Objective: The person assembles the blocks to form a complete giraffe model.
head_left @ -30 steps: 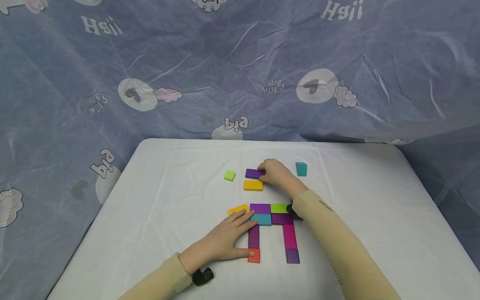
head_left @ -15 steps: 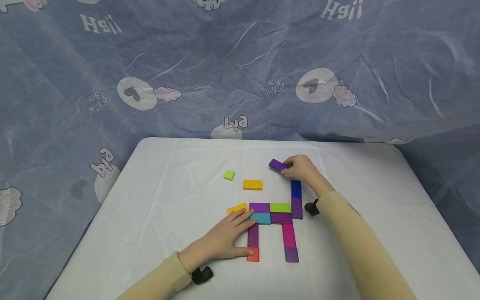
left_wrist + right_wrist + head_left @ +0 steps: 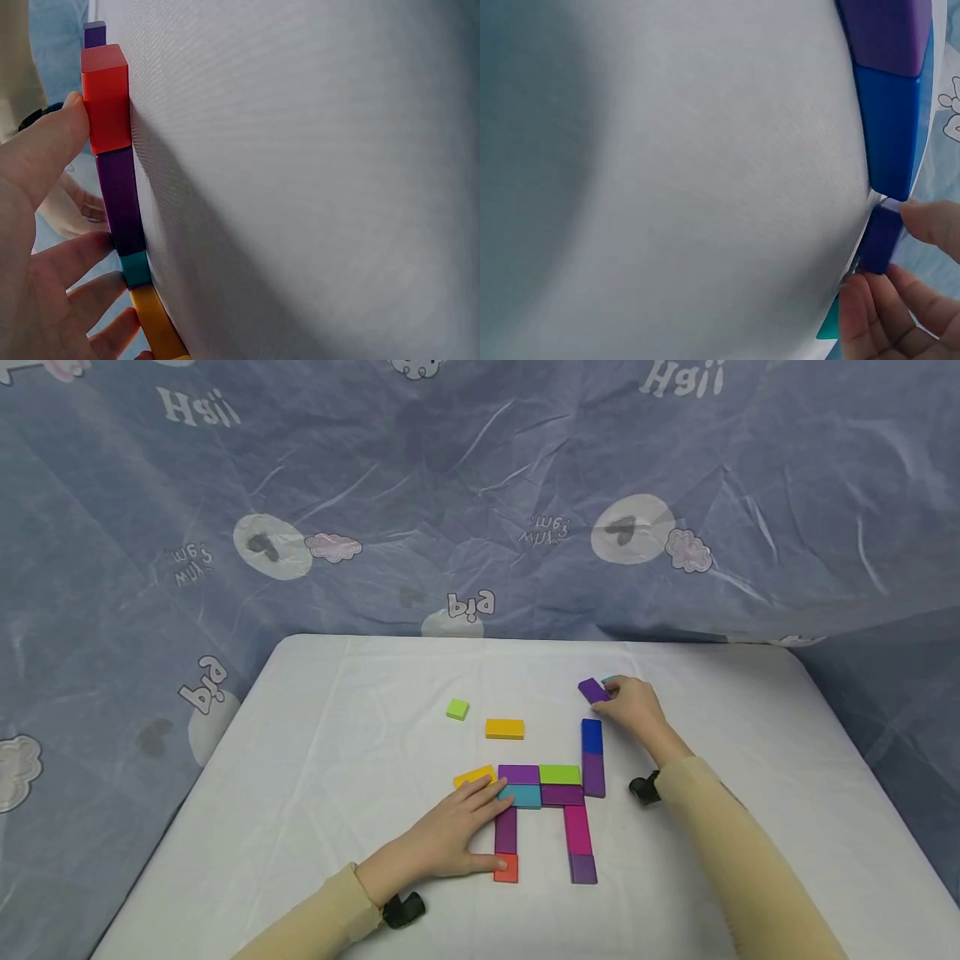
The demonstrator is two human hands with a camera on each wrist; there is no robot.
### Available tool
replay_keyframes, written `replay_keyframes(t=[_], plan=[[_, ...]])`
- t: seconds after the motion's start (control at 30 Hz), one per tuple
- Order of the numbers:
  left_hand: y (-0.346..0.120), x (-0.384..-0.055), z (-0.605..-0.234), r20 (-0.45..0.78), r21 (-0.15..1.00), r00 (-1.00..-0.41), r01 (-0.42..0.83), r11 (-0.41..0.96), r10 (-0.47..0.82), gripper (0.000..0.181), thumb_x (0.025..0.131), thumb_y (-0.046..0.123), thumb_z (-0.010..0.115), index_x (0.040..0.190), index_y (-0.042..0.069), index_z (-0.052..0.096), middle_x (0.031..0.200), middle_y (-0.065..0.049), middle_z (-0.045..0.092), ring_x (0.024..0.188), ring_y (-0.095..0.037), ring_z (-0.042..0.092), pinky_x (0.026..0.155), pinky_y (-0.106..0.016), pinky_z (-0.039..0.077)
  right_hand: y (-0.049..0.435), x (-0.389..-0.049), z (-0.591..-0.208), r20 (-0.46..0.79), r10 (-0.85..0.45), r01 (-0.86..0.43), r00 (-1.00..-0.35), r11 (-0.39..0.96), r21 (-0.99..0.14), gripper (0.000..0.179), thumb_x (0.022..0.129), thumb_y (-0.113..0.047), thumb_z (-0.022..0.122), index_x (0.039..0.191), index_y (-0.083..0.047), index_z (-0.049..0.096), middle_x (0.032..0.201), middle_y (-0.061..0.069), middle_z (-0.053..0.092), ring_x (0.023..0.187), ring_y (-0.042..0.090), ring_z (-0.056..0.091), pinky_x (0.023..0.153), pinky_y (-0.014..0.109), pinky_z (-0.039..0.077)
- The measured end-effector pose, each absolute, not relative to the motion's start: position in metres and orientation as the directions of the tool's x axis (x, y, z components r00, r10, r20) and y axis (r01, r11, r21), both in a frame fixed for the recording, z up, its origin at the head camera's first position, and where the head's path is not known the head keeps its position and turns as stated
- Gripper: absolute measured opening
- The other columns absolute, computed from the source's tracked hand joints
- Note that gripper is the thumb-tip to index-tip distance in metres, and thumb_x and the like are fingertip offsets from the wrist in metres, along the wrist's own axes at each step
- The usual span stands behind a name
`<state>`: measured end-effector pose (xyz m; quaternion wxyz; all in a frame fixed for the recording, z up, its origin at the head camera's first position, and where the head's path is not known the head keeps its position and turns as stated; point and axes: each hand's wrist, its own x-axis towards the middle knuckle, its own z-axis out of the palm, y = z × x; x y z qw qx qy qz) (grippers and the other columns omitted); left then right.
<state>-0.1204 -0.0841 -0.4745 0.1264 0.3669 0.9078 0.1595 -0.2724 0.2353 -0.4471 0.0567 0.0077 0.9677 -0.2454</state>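
My right hand (image 3: 637, 708) pinches a purple block (image 3: 592, 690) between thumb and fingers, just beyond the far end of a blue block (image 3: 592, 736). The right wrist view has the pinched block (image 3: 881, 238) close to the blue block's end. A teal block (image 3: 828, 322) is mostly hidden behind those fingers. My left hand (image 3: 450, 835) lies with fingers spread along the laid-out blocks. Its thumb touches a red block (image 3: 506, 868), and its fingertips are at a light-blue block (image 3: 525, 797) and a tilted yellow block (image 3: 474, 775).
Joined to these are a purple block (image 3: 519, 774), a lime block (image 3: 559, 774) and a pink block (image 3: 577, 829). Farther back lie a separate yellow block (image 3: 505, 729) and a small lime block (image 3: 457, 709). A white cloth covers the table (image 3: 360, 735); a printed blue-grey sheet (image 3: 420, 468) hangs behind.
My right hand has picked up the purple block from behind the yellow one and carried it rightward, past the blue block's far end. It now covers most of the teal block. The left hand stays put.
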Motion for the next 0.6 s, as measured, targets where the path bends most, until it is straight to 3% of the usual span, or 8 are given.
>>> replay_keyframes(t=[0.17,0.4,0.6], plan=[[-0.084,-0.121,-0.475,-0.113,0.379,-0.699,0.627,0.681,0.706,0.084,0.087,0.06,0.063,0.155,0.019,0.034,0.165,0.0,0.021,0.152,-0.025,0.019,0.12,-0.045,0.029,0.236,-0.271,-0.448,-0.137,-0.03,0.035,-0.99,0.892,-0.45,0.059,0.093,-0.032,0.066,0.136,0.006,0.052,0.111,0.025,0.067,0.103,0.038,0.061,0.091,0.051,0.05],[-0.085,-0.121,-0.476,-0.107,0.375,-0.695,0.634,0.677,0.711,0.084,0.087,0.06,0.063,0.155,0.019,0.034,0.165,-0.001,0.022,0.152,-0.025,0.019,0.12,-0.045,0.03,0.24,-0.277,-0.454,-0.111,-0.146,-0.081,-0.983,0.887,-0.454,0.049,0.098,-0.018,0.059,0.143,0.0,0.048,0.111,0.024,0.065,0.094,0.033,0.06,0.084,0.049,0.05],[-0.085,-0.12,-0.476,-0.101,0.373,-0.694,0.638,0.674,0.713,0.084,0.087,0.06,0.063,0.154,0.018,0.034,0.165,-0.002,0.022,0.152,-0.026,0.02,0.12,-0.045,0.03,0.242,-0.285,-0.456,-0.137,-0.252,-0.166,-0.958,0.877,-0.452,0.053,0.098,-0.01,0.056,0.149,-0.003,0.04,0.15,0.024,0.041,0.122,0.04,0.052,0.105,0.056,0.042]])
